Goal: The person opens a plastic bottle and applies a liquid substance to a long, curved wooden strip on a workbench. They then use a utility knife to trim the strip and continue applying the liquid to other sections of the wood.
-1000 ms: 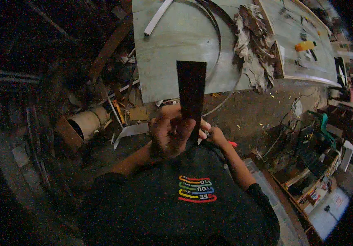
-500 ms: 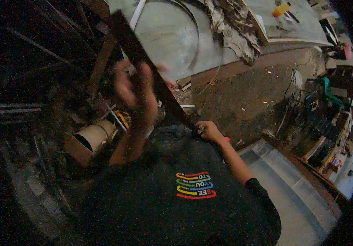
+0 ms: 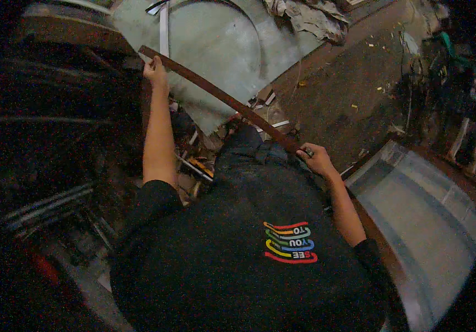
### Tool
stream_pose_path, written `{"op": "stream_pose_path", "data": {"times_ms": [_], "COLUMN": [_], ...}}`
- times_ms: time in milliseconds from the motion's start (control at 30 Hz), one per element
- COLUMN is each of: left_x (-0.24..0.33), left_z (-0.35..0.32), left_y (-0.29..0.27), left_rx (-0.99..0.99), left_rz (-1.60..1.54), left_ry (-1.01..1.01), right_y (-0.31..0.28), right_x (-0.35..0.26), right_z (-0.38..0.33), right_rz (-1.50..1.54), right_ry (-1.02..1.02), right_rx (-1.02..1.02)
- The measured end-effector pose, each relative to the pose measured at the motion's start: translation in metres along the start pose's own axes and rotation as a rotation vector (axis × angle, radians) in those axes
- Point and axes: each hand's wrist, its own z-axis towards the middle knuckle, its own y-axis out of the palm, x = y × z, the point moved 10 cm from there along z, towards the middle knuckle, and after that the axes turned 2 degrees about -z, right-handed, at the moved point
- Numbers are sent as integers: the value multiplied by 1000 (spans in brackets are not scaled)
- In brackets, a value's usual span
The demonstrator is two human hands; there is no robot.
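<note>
A long, flat, rust-brown metal bar (image 3: 221, 97) slants across in front of my body, from far left to nearer right. My left hand (image 3: 156, 74), arm stretched out, pinches it by its far left end. Closed round the near right end is my right hand (image 3: 317, 160); a small shiny spot shows at its fingers, too small to name. Beyond the bar lies a greenish-grey sheet-topped surface (image 3: 210, 50). On that surface are a pale narrow strip (image 3: 164, 33) and a dark curved strip (image 3: 251, 25).
A crumpled grey cloth (image 3: 310, 19) lies at the far edge of the surface. Scraps and a yellow item (image 3: 199, 166) litter the ground below the bar. At the right stands a large grey-blue panel (image 3: 415, 199); metal rods (image 3: 55, 205) lie at the left.
My left hand, blurred beside the middle of the bar before, now grips its far end. The bar has swung to a flatter slant, and my right hand still holds its near end.
</note>
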Motion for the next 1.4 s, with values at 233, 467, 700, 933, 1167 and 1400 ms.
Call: {"op": "stream_pose_path", "data": {"times_ms": [233, 467, 700, 933, 1167, 1400], "left_x": [-27, -65, -83, -25, 127, 111], "left_z": [-20, 44, 119, 22, -426, -471], "left_y": [4, 14, 27, 69, 194, 219], "left_rx": [2, 186, 54, 84, -1250, -1371], "left_rz": [46, 90, 265, 326, 249, 533], "left_ry": [12, -177, -46, 308, 929, 1048], "right_y": [13, 9, 10, 3, -24, -79], "right_x": [-14, -31, -29, -31, 0, 61], "right_z": [-39, -30, -40, -53, -49, -78], "right_rz": [50, -96, -30, -61, -85, 73], "right_ry": [24, 152, 126, 44, 45, 303], "right_rx": [149, 254, 215, 373, 430, 766]}}
